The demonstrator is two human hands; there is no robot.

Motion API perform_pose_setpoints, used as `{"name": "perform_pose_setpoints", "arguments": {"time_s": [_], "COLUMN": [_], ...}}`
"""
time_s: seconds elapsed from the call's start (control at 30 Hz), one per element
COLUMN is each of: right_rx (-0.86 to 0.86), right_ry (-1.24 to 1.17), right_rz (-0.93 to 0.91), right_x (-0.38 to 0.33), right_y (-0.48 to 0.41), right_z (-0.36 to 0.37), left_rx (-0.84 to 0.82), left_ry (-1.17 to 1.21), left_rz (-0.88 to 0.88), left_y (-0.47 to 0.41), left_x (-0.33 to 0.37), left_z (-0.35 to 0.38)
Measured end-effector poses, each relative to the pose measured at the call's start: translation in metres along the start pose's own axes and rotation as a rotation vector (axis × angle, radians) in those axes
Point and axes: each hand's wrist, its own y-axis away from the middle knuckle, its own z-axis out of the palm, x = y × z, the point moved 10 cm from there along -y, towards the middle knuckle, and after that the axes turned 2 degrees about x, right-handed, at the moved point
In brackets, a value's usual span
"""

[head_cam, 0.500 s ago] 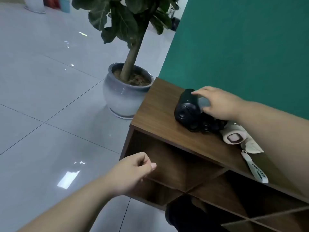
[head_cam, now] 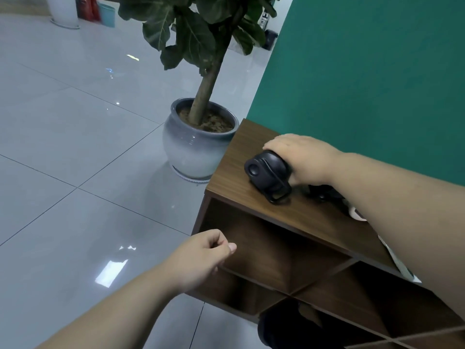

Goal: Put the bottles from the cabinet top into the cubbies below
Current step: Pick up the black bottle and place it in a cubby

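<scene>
A black bottle (head_cam: 268, 176) with a loop handle on its lid lies on its side on the brown cabinet top (head_cam: 234, 170), near the left end. My right hand (head_cam: 302, 157) is wrapped around its body from above. A second dark bottle (head_cam: 324, 195) and a white one (head_cam: 356, 212) lie just behind, mostly hidden by my right forearm. My left hand (head_cam: 203, 255) hovers in a loose fist in front of the top-left cubby (head_cam: 264, 248), holding nothing. A dark object (head_cam: 274, 331) sits in a lower cubby.
A large potted plant in a grey ceramic pot (head_cam: 196, 149) stands on the tiled floor just left of the cabinet. A green wall (head_cam: 364, 71) runs behind the cabinet. Diagonal dividers split the cubbies (head_cam: 322, 280).
My right hand has closed over the black bottle and turned it, so its lid and loop handle now face forward-left. The view has shifted right and down. My left hand is unchanged.
</scene>
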Motion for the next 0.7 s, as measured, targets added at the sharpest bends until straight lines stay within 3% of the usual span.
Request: {"name": "perform_pose_setpoints", "arguments": {"time_s": [0.23, 0.4, 0.53, 0.7], "right_rx": [0.064, 0.181, 0.187, 0.150], "right_ry": [-0.008, -0.212, -0.528, -0.923], "right_rz": [-0.141, -0.207, -0.056, 0.184], "right_x": [-0.073, -0.123, -0.129, -0.120], "right_y": [0.037, 0.089, 0.122, 0.130], "right_z": [-0.023, -0.044, -0.012, 0.095], "left_rx": [0.020, 0.062, 0.027, -0.004], "left_ry": [-0.039, -0.100, -0.139, -0.196], "left_rz": [-0.021, -0.051, -0.094, -0.124], "left_y": [0.006, 0.016, 0.026, 0.014], "left_x": [-0.007, -0.005, -0.008, -0.042], "left_z": [-0.015, -0.023, -0.022, -0.009]}}
